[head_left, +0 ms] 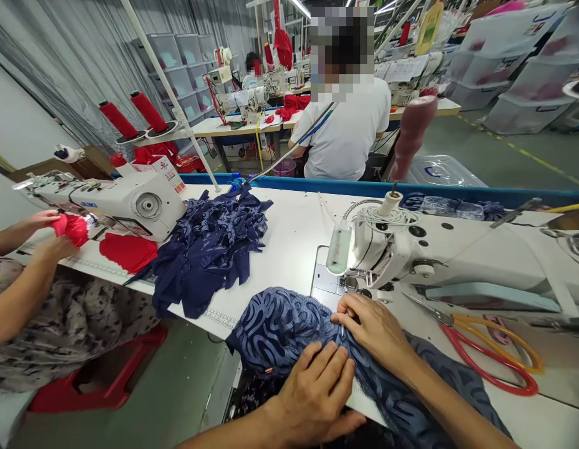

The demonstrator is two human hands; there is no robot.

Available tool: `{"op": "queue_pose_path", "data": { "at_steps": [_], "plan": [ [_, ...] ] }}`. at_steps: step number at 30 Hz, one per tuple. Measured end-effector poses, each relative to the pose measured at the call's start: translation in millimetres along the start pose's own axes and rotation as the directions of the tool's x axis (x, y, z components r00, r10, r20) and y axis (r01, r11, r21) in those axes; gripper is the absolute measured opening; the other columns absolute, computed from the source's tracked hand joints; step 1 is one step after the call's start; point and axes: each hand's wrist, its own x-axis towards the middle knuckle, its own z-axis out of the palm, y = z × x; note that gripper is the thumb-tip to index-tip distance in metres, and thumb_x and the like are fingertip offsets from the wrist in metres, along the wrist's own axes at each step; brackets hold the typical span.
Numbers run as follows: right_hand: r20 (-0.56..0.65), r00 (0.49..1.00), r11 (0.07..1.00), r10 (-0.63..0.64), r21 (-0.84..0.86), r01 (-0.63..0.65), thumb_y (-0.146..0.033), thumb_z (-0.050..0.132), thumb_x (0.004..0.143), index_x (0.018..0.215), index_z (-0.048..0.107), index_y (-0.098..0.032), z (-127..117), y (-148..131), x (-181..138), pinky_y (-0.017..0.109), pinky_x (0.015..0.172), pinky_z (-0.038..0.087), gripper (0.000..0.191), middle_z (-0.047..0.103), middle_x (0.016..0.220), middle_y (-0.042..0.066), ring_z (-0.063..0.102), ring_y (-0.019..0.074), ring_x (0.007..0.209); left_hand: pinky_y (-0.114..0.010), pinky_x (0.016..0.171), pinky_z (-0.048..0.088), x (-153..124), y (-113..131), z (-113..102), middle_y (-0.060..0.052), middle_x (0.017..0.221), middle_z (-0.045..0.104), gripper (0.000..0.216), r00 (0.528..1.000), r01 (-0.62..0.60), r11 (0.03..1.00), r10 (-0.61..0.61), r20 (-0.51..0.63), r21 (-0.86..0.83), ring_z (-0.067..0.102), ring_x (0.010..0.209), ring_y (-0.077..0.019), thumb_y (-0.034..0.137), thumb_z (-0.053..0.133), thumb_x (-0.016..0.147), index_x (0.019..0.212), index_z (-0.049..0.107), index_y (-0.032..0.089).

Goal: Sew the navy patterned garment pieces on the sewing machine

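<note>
A blue fabric piece (289, 318) with a swirling raised pattern lies bunched along the table's front edge, below the sewing machine (378, 249). My right hand (374, 327) is closed in a pinch on this fabric, just in front of the needle plate (325, 280). A small pale thing shows below its fingertips, too small to name. Close beside it, my left hand (317, 390) rests on the fabric with fingers laid over it and thumb apart. Part of the fabric runs right, beneath my right forearm.
Scissors (490, 349) with orange and red handles lie right of my right hand. Navy cut pieces (209, 237) are heaped at left. A co-worker's hands (55, 237) hold red fabric at another sewing machine (125, 199). Another person (340, 131) sits ahead.
</note>
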Motion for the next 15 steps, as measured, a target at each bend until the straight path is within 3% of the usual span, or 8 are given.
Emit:
{"op": "queue_pose_path", "data": {
  "at_steps": [6, 9, 11, 13, 15],
  "plan": [
    [-0.03, 1.0, 0.998, 0.0, 0.06, 0.002, -0.037, 0.055, 0.092, 0.086, 0.057, -0.025, -13.9, -4.4, -1.4, 0.028, 0.058, 0.045, 0.014, 0.06, 0.074, -0.003, 0.058, 0.0147, 0.063, -0.049, 0.118, 0.024, 3.5, -3.4, -6.2, -0.014, 0.146, 0.049, 0.061, 0.999, -0.032, 0.998, 0.031, 0.019, 0.049, 0.044, 0.135, -0.0277, 0.058, 0.04, 0.097, 0.132, 0.057, 0.01],
    [-0.178, 0.984, 0.999, -0.029, 0.038, 0.037, -0.037, 0.048, 0.097, 0.101, 0.058, -0.025, -25.4, -18.4, -40.6, 0.03, 0.074, 0.05, 0.016, 0.066, 0.095, 0.002, 0.063, 0.0175, 0.083, -0.055, 0.12, 0.017, -3.2, -6.0, -15.0, -0.011, 0.147, 0.047, 0.053, 0.998, -0.018, 0.999, 0.017, 0.052, 0.035, 0.038, 0.139, -0.028, 0.051, 0.045, 0.098, 0.137, 0.053, 0.016],
    [-0.264, 0.944, 0.979, -0.196, -0.105, 0.174, -0.033, 0.048, 0.099, 0.11, 0.058, -0.024, -27.3, -26.8, -79.8, 0.03, 0.085, 0.049, 0.018, 0.066, 0.104, 0.004, 0.062, 0.0187, 0.096, -0.057, 0.12, 0.015, -18.8, -8.3, -20.4, -0.01, 0.147, 0.047, 0.044, 0.999, 0.043, 0.998, -0.044, 0.018, 0.043, 0.036, 0.141, -0.0277, 0.031, 0.049, 0.098, 0.141, 0.05, 0.02],
    [-0.22, 0.898, 0.903, -0.38, -0.3, 0.309, -0.035, 0.047, 0.099, 0.116, 0.06, -0.022, -21.8, -29.3, -116.9, 0.03, 0.087, 0.047, 0.025, 0.067, 0.106, 0.005, 0.063, 0.0191, 0.097, -0.057, 0.119, 0.018, -40.4, -13.3, -23.7, -0.012, 0.143, 0.049, 0.048, 0.988, 0.151, 0.987, -0.149, -0.04, 0.056, 0.036, 0.141, -0.0279, 0.011, 0.045, 0.095, 0.142, 0.049, 0.022],
    [-0.181, 0.884, 0.831, -0.432, -0.461, 0.312, -0.041, 0.045, 0.099, 0.119, 0.061, -0.017, -10.2, -24.1, -142.7, 0.033, 0.084, 0.046, 0.034, 0.066, 0.108, 0.008, 0.063, 0.021, 0.095, -0.058, 0.116, 0.026, -61.5, -23.1, -25.9, -0.015, 0.138, 0.05, 0.056, 0.967, 0.253, 0.965, -0.249, -0.058, 0.068, 0.036, 0.14, -0.0293, 0.001, 0.04, 0.091, 0.142, 0.049, 0.022]
  ]
}}
